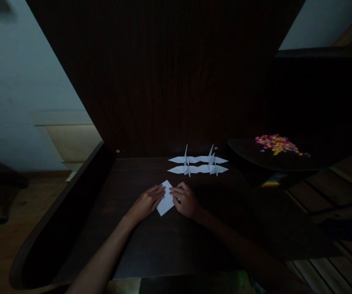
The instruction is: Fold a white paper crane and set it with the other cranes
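White cranes point(202, 159) beyond folded paper point(167, 201)

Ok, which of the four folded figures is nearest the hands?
The front-left figure; the front-right one is farther right, the back-left and back-right ones a row behind.

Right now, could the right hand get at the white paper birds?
Probably yes: the birds stand on the desk just beyond the right hand, and nothing visible blocks the way. It would likely have to leave the paper it is touching.
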`<state>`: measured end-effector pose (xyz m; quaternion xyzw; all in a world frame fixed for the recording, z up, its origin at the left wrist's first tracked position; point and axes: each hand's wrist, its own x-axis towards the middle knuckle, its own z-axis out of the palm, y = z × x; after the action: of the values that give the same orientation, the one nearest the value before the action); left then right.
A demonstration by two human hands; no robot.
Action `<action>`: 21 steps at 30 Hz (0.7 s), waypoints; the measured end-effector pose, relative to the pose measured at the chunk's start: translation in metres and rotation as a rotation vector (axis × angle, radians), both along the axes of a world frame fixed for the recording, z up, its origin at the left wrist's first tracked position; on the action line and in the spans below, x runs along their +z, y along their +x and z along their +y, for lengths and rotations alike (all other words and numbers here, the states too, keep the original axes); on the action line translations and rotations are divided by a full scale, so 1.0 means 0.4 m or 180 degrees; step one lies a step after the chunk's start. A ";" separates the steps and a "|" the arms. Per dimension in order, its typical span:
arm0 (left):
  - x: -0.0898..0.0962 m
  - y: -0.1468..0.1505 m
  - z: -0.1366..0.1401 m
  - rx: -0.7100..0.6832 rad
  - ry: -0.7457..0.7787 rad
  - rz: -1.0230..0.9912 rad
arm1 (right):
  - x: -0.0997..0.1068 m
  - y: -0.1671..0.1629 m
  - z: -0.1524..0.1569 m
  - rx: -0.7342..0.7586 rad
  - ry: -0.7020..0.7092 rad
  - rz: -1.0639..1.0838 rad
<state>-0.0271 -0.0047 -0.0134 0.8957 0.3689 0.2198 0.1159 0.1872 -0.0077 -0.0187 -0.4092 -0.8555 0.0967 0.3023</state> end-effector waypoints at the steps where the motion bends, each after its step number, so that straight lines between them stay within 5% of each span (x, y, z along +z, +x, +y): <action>1: 0.000 0.002 -0.001 -0.0014 -0.0038 -0.0040 | 0.001 0.003 0.002 0.0038 -0.0032 -0.0047; 21: 0.059 -0.005 -0.044 -0.0424 -0.0822 -0.0075 | 0.027 0.144 -0.017 0.0919 -0.0501 0.0042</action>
<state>-0.0293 -0.0224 0.0104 0.8932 0.3324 0.1729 0.2488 0.2448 -0.0145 -0.0081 -0.3038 -0.8931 0.2086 0.2579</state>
